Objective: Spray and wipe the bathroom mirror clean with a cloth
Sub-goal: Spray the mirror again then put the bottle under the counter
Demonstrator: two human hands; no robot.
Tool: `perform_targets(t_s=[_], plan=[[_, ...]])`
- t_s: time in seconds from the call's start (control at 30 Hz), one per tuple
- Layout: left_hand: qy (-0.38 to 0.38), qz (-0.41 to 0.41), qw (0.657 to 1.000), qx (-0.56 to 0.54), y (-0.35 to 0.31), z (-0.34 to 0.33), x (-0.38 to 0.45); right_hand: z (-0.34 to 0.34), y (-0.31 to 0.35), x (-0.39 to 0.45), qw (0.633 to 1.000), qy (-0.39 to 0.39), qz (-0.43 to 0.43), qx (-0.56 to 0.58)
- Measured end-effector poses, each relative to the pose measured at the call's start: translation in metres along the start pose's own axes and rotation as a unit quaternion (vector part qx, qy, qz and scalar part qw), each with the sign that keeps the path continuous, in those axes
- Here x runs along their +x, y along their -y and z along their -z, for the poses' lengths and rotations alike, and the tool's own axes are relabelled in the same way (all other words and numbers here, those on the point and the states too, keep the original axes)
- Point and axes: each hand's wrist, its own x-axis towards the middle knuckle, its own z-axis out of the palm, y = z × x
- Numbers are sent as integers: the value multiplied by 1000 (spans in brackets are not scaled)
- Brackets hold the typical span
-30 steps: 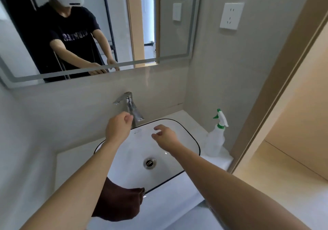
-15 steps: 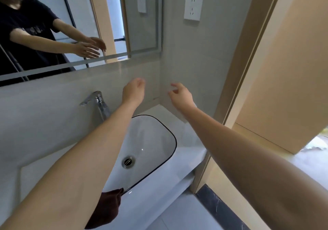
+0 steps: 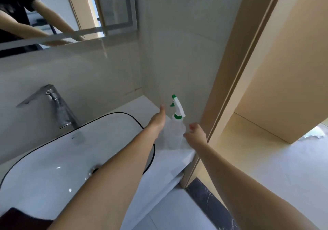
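Note:
A clear spray bottle (image 3: pixel 174 134) with a white and green trigger head stands on the right end of the white counter (image 3: pixel 166 160), against the side wall. My left hand (image 3: pixel 158 119) is just left of the bottle, fingers stretched out, holding nothing. My right hand (image 3: pixel 196 134) hovers at the bottle's right side, fingers apart, close to it but not gripping. The mirror (image 3: pixel 53 13) hangs at the upper left and reflects my arms. A dark brown cloth (image 3: pixel 21 219) lies at the sink's near left edge.
A white basin (image 3: pixel 53 158) with a black rim fills the counter, with a chrome faucet (image 3: pixel 56 105) behind it. A tan door frame (image 3: pixel 229 80) rises right beside the bottle. Pale floor tiles (image 3: pixel 177 212) lie below the counter.
The view has swung right and down. Both hands dropped from in front of the wall to either side of the spray bottle, which was hidden behind my right hand half a second ago.

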Motion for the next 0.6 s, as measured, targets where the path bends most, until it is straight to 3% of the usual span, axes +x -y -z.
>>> perform_targets(t_s=[0.17, 0.33, 0.47, 0.6], plan=[[-1, 53, 997, -60, 15, -16, 31, -34, -22, 34, 998, 62, 6, 0], [18, 76, 992, -96, 29, -27, 46, -54, -34, 45, 999, 39, 21, 16], [25, 64, 993, -97, 25, -22, 38, -55, -28, 42, 999, -7, 50, 13], [10, 17, 996, -90, -9, 11, 11, -46, 7, 37, 991, 3, 125, 37]])
